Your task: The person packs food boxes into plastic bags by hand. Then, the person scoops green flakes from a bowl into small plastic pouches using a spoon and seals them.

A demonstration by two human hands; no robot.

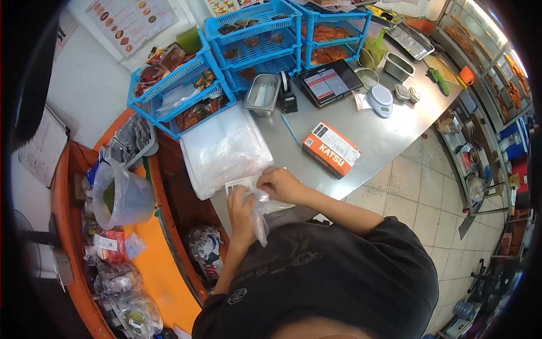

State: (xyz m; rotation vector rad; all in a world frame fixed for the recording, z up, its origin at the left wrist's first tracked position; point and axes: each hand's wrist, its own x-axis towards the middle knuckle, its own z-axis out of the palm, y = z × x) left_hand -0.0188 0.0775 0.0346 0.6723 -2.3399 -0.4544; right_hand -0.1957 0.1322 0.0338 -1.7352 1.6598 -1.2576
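My left hand (241, 214) is closed on a clear plastic bag (259, 217) at the near edge of the steel table. The bag hangs crumpled in front of my dark shirt. My right hand (280, 185) pinches the upper part of the same bag, its fingers curled. Beneath both hands lies a pale printed sheet or packet (241, 182), mostly covered. A wide stack of clear plastic bags (223, 148) lies just beyond my left hand. To the right of my right hand rests an orange and white KATSU box (331, 150).
Blue stacked baskets (252, 48) with packets line the back. A tablet (329, 82), a steel container (262, 94) and a white scale (380, 101) stand on the steel table (395, 133). At left, a plastic bucket (127, 195) sits on an orange counter. A glass food case (480, 42) stands at right.
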